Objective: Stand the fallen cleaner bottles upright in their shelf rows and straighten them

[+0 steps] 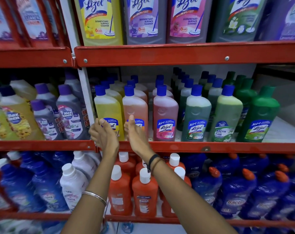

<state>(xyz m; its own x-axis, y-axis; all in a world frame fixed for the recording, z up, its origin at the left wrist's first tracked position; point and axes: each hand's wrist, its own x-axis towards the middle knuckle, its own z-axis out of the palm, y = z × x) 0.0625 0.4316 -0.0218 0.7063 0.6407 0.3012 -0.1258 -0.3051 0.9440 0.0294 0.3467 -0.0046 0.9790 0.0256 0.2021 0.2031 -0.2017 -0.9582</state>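
Rows of blue-capped cleaner bottles stand upright on the middle red shelf (211, 146). At the front left is a yellow Lizol bottle (109, 107), with an orange bottle (134, 105) and a pink bottle (165, 114) to its right. My left hand (103, 134) wraps the yellow bottle's lower left side, thumb on its label. My right hand (136, 132) is flat with the thumb up, at the gap between the yellow and orange bottles and in front of the orange one's label. Its fingertips are hidden.
Green bottles (260, 115) fill the shelf's right part. In the left bay, Maxkleen bottles (70, 114) lean at angles. Large Lizol bottles (99, 19) stand on the shelf above. Below are orange Bactin bottles (143, 195), blue bottles (231, 195) and a white bottle (72, 184).
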